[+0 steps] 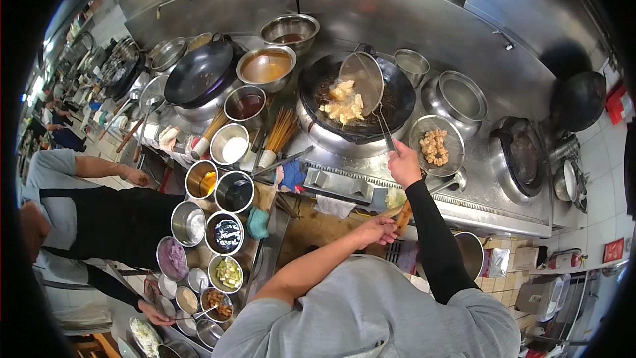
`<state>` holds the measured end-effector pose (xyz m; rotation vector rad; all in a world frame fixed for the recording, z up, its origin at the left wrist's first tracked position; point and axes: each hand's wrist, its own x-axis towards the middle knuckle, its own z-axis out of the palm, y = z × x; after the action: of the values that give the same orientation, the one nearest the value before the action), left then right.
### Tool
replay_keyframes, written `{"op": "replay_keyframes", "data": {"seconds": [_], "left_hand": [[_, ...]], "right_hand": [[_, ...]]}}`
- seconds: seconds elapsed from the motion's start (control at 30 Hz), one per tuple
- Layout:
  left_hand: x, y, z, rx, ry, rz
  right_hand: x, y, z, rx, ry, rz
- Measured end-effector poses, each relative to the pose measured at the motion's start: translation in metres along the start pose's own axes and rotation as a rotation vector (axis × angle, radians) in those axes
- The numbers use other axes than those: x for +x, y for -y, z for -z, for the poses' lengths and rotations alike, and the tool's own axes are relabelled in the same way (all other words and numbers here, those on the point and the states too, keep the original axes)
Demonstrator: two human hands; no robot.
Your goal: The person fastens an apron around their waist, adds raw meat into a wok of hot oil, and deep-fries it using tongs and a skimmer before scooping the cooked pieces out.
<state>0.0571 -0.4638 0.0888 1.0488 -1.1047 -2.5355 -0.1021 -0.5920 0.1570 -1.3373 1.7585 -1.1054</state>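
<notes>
My right hand (403,162), in a black sleeve, is closed round the handle of a round wire-mesh strainer (365,74). The strainer is tilted over a black wok (311,86) of dark oil. Pale battered pieces (344,105) lie at its lower edge and over the wok; which of them touch the oil I cannot tell. My left hand (376,231) is low in front of my body, its fingers curled beside a wooden handle (403,217). Whether anything is in those fingers is hidden. Right of the wok, a second strainer (456,134) holds browned fried pieces (434,147).
A ladle (458,179) lies near the counter's front edge. Bowls of broth (266,66) and a second wok (202,76) stand left. Several ingredient pots (225,233) fill the side table. A co-worker (112,215) stands there, one hand at a spoon. Another wok (520,152) is at right.
</notes>
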Motion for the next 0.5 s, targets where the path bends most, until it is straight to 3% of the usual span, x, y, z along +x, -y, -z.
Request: {"op": "replay_keyframes", "data": {"seconds": [0.03,0.23,0.5], "left_hand": [[-0.001,0.0,0.001,0.0,0.005,0.002],[-0.007,-0.001,0.003,0.005,0.022,0.032],[-0.007,0.001,0.002,0.005,0.024,0.056]], "right_hand": [[-0.002,0.004,-0.001,-0.093,-0.032,0.124],[-0.033,0.043,0.005,-0.46,-0.16,0.379],[-0.058,0.069,0.015,-0.544,-0.076,0.267]]}}
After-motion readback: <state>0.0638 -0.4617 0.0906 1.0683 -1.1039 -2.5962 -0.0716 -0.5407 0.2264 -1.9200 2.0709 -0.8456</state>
